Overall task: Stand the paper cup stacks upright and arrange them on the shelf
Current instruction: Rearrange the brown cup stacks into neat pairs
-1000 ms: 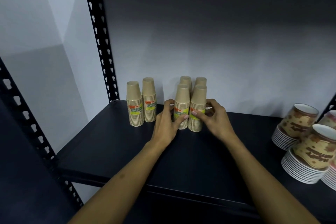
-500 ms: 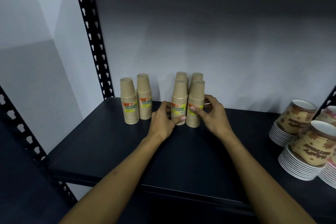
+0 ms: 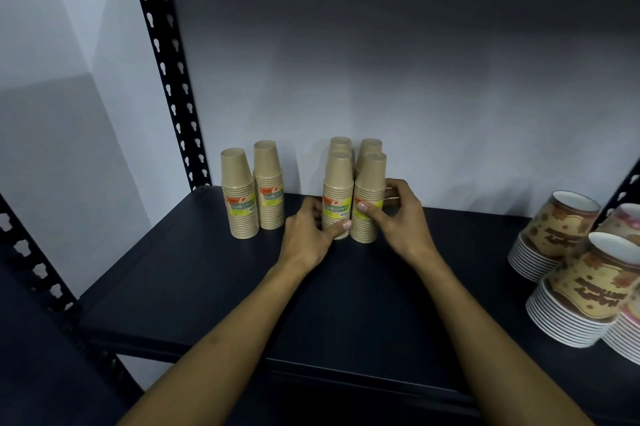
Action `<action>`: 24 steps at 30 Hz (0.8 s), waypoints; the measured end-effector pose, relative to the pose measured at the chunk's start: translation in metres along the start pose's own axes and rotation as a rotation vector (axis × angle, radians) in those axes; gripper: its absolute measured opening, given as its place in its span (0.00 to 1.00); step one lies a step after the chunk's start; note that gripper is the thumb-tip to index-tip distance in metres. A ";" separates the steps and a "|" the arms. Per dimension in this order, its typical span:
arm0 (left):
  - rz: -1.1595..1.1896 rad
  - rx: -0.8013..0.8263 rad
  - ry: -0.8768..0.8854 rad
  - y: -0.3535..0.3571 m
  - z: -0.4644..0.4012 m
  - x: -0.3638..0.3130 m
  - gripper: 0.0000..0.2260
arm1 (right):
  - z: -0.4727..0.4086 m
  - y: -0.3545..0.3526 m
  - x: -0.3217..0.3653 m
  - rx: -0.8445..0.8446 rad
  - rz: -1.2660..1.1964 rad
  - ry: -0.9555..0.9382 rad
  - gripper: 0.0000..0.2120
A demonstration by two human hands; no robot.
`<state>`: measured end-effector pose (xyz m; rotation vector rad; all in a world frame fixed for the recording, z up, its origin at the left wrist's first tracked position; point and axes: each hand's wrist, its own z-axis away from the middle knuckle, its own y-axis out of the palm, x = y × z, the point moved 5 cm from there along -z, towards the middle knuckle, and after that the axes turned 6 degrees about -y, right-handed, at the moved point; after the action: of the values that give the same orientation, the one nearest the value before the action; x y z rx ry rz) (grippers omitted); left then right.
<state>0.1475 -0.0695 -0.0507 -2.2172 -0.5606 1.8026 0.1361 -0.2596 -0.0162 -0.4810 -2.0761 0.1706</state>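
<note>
Several brown paper cup stacks stand upside down and upright on the black shelf [image 3: 214, 273]. Two stacks [image 3: 242, 197] [image 3: 269, 190] stand at the left near the post. In the middle, two front stacks [image 3: 337, 183] [image 3: 370, 180] stand side by side with two more [image 3: 341, 143] [image 3: 371, 145] right behind them. My left hand [image 3: 308, 235] grips the left front stack near its base, thumb across the front. My right hand [image 3: 398, 214] wraps around the right front stack, thumb on its yellow label.
Stacks of patterned paper bowls [image 3: 561, 231] [image 3: 588, 290] lie tilted at the right end of the shelf. A black perforated post [image 3: 166, 62] rises at the back left. A grey wall closes the back. The shelf's front edge [image 3: 311, 366] runs below my forearms.
My hands stay on the two front stacks. The view has shifted slightly; the stacks have barely moved.
</note>
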 end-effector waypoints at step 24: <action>-0.166 0.105 -0.070 -0.017 0.037 -0.004 0.35 | 0.039 -0.016 -0.009 0.067 0.062 0.300 0.28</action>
<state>0.1082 -0.0584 -0.0487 -1.9843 -0.6288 1.7864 0.1023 -0.2750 -0.0389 -0.4980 -1.7582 0.1917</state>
